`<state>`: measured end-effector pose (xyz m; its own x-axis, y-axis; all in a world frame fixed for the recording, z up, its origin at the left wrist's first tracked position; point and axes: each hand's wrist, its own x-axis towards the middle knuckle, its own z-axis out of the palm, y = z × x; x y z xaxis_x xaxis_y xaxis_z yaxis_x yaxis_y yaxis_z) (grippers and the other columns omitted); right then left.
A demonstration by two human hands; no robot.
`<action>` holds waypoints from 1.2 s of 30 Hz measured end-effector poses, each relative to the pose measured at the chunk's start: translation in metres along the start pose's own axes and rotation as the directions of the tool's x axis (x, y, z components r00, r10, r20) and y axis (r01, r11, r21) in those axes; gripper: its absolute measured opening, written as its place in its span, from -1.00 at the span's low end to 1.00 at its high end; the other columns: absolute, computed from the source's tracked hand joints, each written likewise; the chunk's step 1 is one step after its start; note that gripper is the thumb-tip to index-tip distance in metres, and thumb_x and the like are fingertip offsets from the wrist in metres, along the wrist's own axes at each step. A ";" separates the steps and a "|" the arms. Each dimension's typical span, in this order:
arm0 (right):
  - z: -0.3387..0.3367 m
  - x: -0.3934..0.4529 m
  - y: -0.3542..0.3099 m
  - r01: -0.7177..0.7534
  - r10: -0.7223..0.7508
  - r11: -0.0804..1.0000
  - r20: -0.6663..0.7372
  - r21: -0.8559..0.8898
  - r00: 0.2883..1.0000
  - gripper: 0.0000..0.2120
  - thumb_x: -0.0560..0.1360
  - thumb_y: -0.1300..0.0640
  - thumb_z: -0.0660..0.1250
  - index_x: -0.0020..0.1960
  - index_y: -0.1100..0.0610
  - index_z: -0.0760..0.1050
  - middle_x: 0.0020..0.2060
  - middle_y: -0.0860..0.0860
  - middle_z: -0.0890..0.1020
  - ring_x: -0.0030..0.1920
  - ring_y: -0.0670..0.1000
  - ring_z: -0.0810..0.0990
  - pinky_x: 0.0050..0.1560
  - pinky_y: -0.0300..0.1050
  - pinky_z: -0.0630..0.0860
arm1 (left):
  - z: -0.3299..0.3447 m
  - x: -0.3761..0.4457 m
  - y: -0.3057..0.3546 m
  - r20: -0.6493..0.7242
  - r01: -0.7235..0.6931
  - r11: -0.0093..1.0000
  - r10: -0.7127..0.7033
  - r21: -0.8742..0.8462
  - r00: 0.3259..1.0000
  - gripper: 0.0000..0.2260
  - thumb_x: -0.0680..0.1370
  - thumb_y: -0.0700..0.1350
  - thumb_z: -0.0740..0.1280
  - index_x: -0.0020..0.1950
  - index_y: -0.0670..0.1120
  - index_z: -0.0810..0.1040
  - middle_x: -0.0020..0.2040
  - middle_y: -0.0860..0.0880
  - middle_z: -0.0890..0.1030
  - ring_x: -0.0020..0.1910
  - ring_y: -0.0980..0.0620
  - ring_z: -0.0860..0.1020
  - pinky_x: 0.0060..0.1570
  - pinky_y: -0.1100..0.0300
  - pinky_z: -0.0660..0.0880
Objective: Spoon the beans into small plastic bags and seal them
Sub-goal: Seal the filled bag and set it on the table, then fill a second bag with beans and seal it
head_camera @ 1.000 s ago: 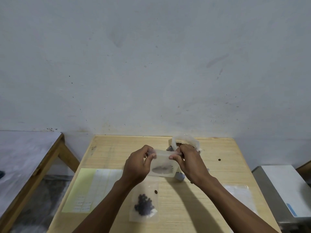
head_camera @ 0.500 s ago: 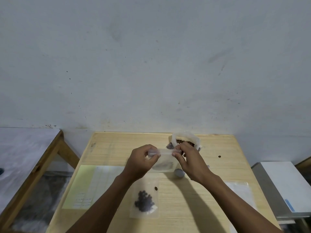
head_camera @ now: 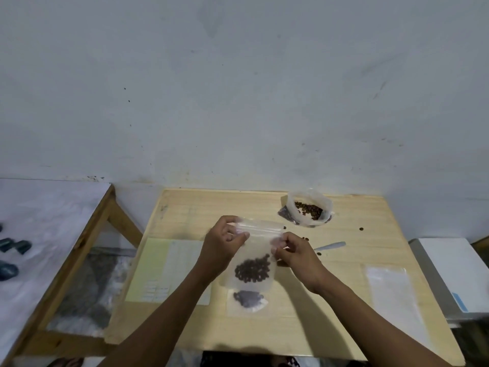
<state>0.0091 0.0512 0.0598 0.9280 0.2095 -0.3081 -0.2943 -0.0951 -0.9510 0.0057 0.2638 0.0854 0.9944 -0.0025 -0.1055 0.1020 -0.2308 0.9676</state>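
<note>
At frame centre, left hand (head_camera: pixel 222 243) and right hand (head_camera: pixel 292 250) pinch the bag (head_camera: pixel 252 260) top's opposite ends; its seal runs left-right between them.

Plain makeshift workroom, likely domestic. Scuffed, stained whitewashed wall (head_camera: pixel 238 88). Small pale wooden counter (head_camera: pixel 211 207) pushed against it; a second wooden-framed counter with a white top (head_camera: pixel 50 207) beside its left edge. Yellow-and-white printed sheet (head_camera: pixel 169 268) near the left edge.

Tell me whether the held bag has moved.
Yes: the held bag went leftward and nearer, away from the bean sack, and now overlaps the lying bag.
</note>
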 end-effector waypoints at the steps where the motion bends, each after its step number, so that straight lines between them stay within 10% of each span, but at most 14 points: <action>1: 0.006 -0.001 0.006 -0.058 0.058 0.998 -0.018 0.033 0.998 -0.93 0.55 0.32 0.33 -0.06 0.18 0.53 -0.18 0.11 0.56 -0.19 0.04 0.60 -0.17 -0.12 0.59 | -0.004 -0.004 -0.010 0.022 0.033 0.998 -0.034 0.046 0.999 -0.64 0.52 -0.13 0.44 0.28 -0.05 0.44 0.02 -0.09 0.64 -0.05 -0.01 0.67 -0.07 0.10 0.66; 9: 0.045 -0.010 0.055 -0.168 0.115 0.978 -0.348 -0.124 0.930 -0.80 0.53 0.27 0.36 0.10 0.07 0.46 -0.25 0.18 0.59 -0.30 0.07 0.55 -0.20 0.08 0.55 | -0.012 -0.045 -0.082 0.082 0.283 0.911 -0.320 0.299 0.944 -0.40 0.48 -0.17 0.48 0.47 0.04 0.36 -0.13 -0.02 0.57 -0.15 0.04 0.59 -0.24 0.40 0.46; 13: 0.058 -0.014 0.066 -0.164 0.065 0.951 -0.349 -0.262 0.935 -0.67 0.51 0.24 0.39 0.26 0.10 0.49 -0.12 0.08 0.62 -0.13 0.01 0.59 -0.07 -0.15 0.52 | -0.007 -0.048 -0.089 0.078 0.299 0.878 -0.351 0.374 0.933 -0.37 0.51 -0.16 0.44 0.54 0.01 0.27 -0.20 0.01 0.56 -0.21 0.09 0.54 -0.26 0.38 0.42; 19: 0.064 -0.013 0.070 -0.145 0.017 0.904 -0.307 -0.402 0.952 -0.52 0.46 0.36 0.33 0.37 0.21 0.45 -0.24 0.16 0.64 -0.24 0.12 0.60 -0.19 0.00 0.55 | 0.000 -0.047 -0.094 0.072 0.278 0.813 -0.363 0.511 0.929 -0.33 0.54 -0.07 0.40 0.58 -0.01 0.16 0.18 -0.13 0.62 0.09 -0.08 0.60 0.04 0.14 0.52; 22: 0.065 -0.015 0.075 -0.094 -0.046 0.902 -0.311 -0.421 0.949 -0.56 0.41 0.30 0.29 0.29 0.18 0.52 -0.38 0.09 0.60 -0.42 -0.02 0.49 -0.38 -0.14 0.41 | 0.003 -0.050 -0.091 0.072 0.260 0.799 -0.353 0.542 0.933 -0.38 0.56 -0.03 0.36 0.57 -0.01 0.18 0.21 -0.11 0.60 0.14 -0.11 0.59 0.04 0.14 0.50; 27: 0.050 -0.029 0.074 -0.147 -0.065 0.887 -0.433 -0.438 0.899 -0.62 0.57 0.17 0.29 0.38 0.10 0.42 0.03 0.09 0.50 -0.04 0.00 0.52 -0.06 -0.23 0.41 | 0.005 -0.049 -0.078 0.039 0.196 0.760 -0.279 0.620 0.960 -0.49 0.60 0.01 0.27 0.52 0.00 0.22 0.39 -0.05 0.43 0.26 -0.13 0.51 0.08 0.08 0.45; 36: -0.056 -0.071 0.074 -0.297 -0.038 0.852 -0.616 -0.431 0.787 -0.63 0.58 0.14 0.28 0.38 0.10 0.43 0.11 0.13 0.50 -0.05 0.01 0.50 -0.04 -0.17 0.39 | 0.100 -0.010 -0.039 0.316 0.019 0.900 -0.173 0.435 0.933 -0.85 0.59 -0.07 0.27 0.15 0.06 0.48 -0.04 0.00 0.58 -0.02 -0.02 0.56 -0.11 0.16 0.42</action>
<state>-0.0659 -0.0254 0.0134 0.8819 -0.4314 -0.1901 -0.4278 -0.5629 -0.7072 -0.0105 0.1753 0.0262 0.9015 -0.2704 -0.3380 0.0991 -0.6311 0.7694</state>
